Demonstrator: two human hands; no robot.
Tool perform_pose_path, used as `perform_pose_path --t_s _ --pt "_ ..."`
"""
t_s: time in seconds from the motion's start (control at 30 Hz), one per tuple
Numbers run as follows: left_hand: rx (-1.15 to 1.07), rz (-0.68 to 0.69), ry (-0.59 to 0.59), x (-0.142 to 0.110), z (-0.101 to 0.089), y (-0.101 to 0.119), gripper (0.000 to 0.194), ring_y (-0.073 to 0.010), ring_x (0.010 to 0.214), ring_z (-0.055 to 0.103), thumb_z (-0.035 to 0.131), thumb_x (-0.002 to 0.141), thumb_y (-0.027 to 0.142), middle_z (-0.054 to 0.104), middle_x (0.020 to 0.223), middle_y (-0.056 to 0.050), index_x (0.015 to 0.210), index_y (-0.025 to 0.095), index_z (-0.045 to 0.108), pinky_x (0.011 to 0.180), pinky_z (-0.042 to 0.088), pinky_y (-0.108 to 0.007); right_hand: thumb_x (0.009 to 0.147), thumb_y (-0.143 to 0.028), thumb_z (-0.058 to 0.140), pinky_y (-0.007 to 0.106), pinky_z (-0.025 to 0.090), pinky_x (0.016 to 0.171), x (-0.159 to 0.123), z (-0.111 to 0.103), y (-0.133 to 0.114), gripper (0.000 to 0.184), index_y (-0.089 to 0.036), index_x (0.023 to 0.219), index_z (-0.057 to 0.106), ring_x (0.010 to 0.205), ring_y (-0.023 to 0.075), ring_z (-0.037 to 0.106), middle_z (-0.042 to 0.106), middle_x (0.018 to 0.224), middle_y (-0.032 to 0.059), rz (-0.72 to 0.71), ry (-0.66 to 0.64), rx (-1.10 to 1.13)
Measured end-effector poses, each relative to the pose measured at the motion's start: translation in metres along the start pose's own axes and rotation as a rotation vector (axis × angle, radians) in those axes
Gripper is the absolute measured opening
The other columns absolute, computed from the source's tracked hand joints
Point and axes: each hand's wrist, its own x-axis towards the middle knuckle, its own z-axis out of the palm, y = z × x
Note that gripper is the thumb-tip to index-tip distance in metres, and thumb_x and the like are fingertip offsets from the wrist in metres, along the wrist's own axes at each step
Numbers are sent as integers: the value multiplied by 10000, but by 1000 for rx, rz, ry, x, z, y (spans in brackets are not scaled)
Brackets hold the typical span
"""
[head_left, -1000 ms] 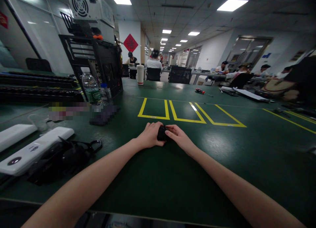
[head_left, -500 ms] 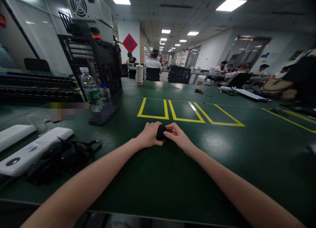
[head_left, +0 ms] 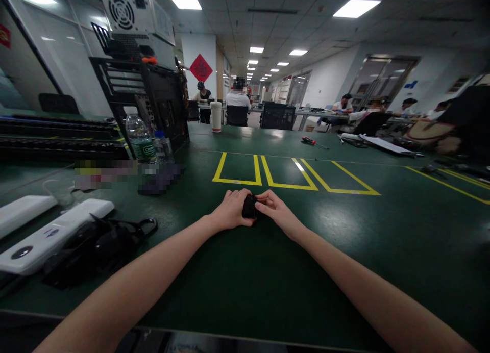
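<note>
Both my arms reach forward over the dark green table (head_left: 245,292). My left hand (head_left: 230,209) and my right hand (head_left: 276,211) meet around a small black object (head_left: 249,208) that rests on the table surface. The left fingers curl over its left side. The right thumb and fingers pinch its right side. What the black object is cannot be made out. Just beyond the hands lie yellow tape rectangles (head_left: 237,168).
At left sit white power banks (head_left: 53,234), a black strap bundle (head_left: 95,243), water bottles (head_left: 141,137) and a black computer case (head_left: 153,100) with a power supply (head_left: 138,11) on top. A red-handled screwdriver (head_left: 309,140) lies far right. Seated people work at the back tables.
The hands stay together on the black object, with only slight finger shifts. The view has moved a little.
</note>
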Motion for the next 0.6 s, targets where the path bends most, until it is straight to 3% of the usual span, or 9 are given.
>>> perform_pose_path --t_s 0.17,0.4,0.6 --pt "-24 -1 -9 -1 -2 0 533 -237 882 515 656 619 391 532 976 -56 1038 179 404 788 345 -366 753 -350 554 385 398 877 1 1 5 250 -213 955 495 973 181 523 554 986 30 31 36 -60" --pt "6 -4 -6 -1 -3 1 536 -238 870 517 660 609 373 535 969 -63 1031 170 397 771 348 -356 694 -276 633 374 415 866 -1 -1 2 294 -230 933 470 952 173 542 545 995 14 -12 -67 53" --pt "15 -4 -12 -1 -2 1 548 -240 878 514 669 600 381 536 964 -60 1026 170 399 771 344 -350 727 -344 589 358 433 824 3 2 8 242 -218 902 480 895 168 551 563 894 3 -23 27 21"
